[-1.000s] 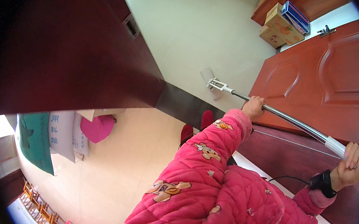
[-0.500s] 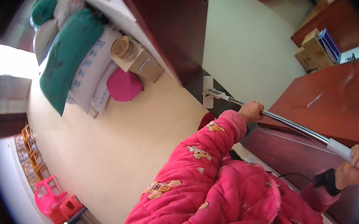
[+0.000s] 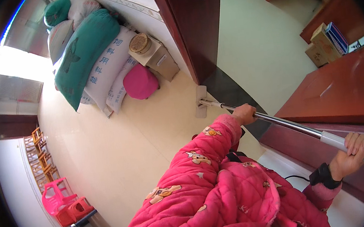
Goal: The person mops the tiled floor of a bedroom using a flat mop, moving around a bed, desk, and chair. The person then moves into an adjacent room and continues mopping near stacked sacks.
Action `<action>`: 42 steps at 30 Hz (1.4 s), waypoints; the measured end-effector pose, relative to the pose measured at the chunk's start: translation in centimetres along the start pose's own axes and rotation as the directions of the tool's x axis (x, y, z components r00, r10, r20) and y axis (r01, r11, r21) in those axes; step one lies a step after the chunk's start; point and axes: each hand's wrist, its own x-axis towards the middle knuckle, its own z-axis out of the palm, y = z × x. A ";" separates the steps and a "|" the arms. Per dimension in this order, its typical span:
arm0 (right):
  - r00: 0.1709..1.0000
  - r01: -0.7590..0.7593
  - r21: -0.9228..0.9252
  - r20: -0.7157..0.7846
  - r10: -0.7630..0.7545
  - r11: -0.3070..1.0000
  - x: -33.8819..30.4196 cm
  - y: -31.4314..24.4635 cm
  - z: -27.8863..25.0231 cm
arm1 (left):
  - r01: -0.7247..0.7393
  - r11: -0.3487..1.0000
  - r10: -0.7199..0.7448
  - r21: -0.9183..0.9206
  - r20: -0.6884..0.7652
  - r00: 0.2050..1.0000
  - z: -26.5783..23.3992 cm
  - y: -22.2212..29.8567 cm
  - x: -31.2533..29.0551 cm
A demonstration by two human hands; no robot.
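Observation:
A flat mop (image 3: 287, 124) with a silver pole and a white grip slants across the view. Its pale, flat head (image 3: 201, 102) lies on the cream tiled floor, just left of the dark threshold strip (image 3: 237, 91). My left hand (image 3: 244, 114) is closed around the middle of the pole, its arm in a pink quilted sleeve. At the pole's upper end my right hand (image 3: 352, 156) wraps around the white grip. A black band (image 3: 323, 176) circles my right wrist.
An open dark red door (image 3: 193, 29) stands beyond the mop head, a reddish-brown panel (image 3: 333, 90) at right. Stacked sacks (image 3: 91, 56), a pink stool (image 3: 141, 82) and a box (image 3: 157, 61) line the far wall. Pink plastic chairs (image 3: 58, 197) stand at left.
The mop head has slid left, off the dark threshold strip and onto the cream tiles. Both hands keep hold of the mop and move with it. My view has turned slightly.

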 end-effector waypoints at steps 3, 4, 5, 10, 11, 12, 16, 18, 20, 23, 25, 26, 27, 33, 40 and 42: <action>0.995 0.093 -0.115 0.050 -0.088 0.989 -1.6 -1.3 2.3 | 0.011 1.000 -0.011 0.005 0.039 0.999 -1.2 -0.7 -1.6; 0.996 0.072 -0.048 0.048 -0.070 0.996 -2.0 -1.8 3.0 | 0.007 1.000 -0.008 0.012 0.056 0.998 -1.5 -1.0 -2.1; 0.998 0.046 0.018 0.048 -0.047 0.999 -2.3 -2.2 3.7 | 0.010 1.000 -0.012 0.028 0.070 0.997 -2.0 -1.3 -2.6; 0.995 0.056 -0.094 -0.073 -0.063 0.994 -5.1 -3.2 6.2 | 0.009 1.000 -0.013 0.025 0.164 0.986 -3.2 -2.9 -4.1; 0.993 0.066 -0.142 -0.087 -0.079 0.988 -5.7 -3.3 6.4 | 0.011 1.000 -0.016 0.028 0.192 0.981 -3.4 -3.2 -4.3; 0.995 0.078 -0.090 -0.052 -0.083 0.993 -6.2 -3.5 6.5 | -0.014 0.998 0.003 0.056 0.195 0.981 -3.6 -3.5 -4.6; 0.998 0.066 -0.003 -0.014 -0.066 0.998 -7.3 -4.3 6.3 | -0.055 0.995 0.034 0.085 0.238 0.971 -4.0 -3.7 -5.4; 0.999 0.053 -0.028 0.001 -0.053 0.998 -7.7 -4.3 6.5 | -0.055 0.993 0.025 0.108 0.260 0.965 -4.1 -4.1 -5.8; 0.995 0.023 -0.081 -0.098 -0.031 0.996 -8.4 -3.8 7.0 | -0.042 0.992 0.012 0.116 0.246 0.969 -4.3 -5.2 -6.1; 0.996 -0.071 -0.017 -0.047 0.070 0.997 -10.0 -1.8 8.9 | 0.023 0.994 -0.040 0.105 0.162 0.986 -5.1 -8.6 -6.3; 0.997 -0.078 0.013 0.028 0.078 0.997 -10.8 -0.9 10.3 | 0.024 0.997 -0.031 0.078 0.084 0.996 -5.7 -10.8 -6.4; 0.996 -0.090 -0.001 -0.015 0.090 0.996 -10.8 -0.7 10.9 | -0.006 0.998 0.003 0.065 0.044 0.999 -5.9 -11.2 -6.4; 0.994 -0.097 -0.028 -0.057 0.095 0.995 -10.6 -0.6 11.5 | -0.024 0.997 0.021 0.069 0.047 0.999 -6.1 -11.4 -6.5; 0.994 0.021 -0.113 0.111 -0.009 0.993 -7.1 -1.9 12.7 | 0.017 0.999 -0.022 -0.048 -0.104 0.994 -7.0 -9.9 -5.9; 0.980 0.103 -0.344 0.197 -0.036 0.933 -4.4 2.3 12.8 | 0.004 0.987 -0.031 -0.158 -0.170 0.985 -7.5 -11.5 -5.2; 0.992 -0.067 -0.112 0.098 0.078 0.991 -2.4 2.9 12.6 | 0.017 0.979 -0.065 -0.201 -0.232 0.970 -7.4 -11.2 -5.0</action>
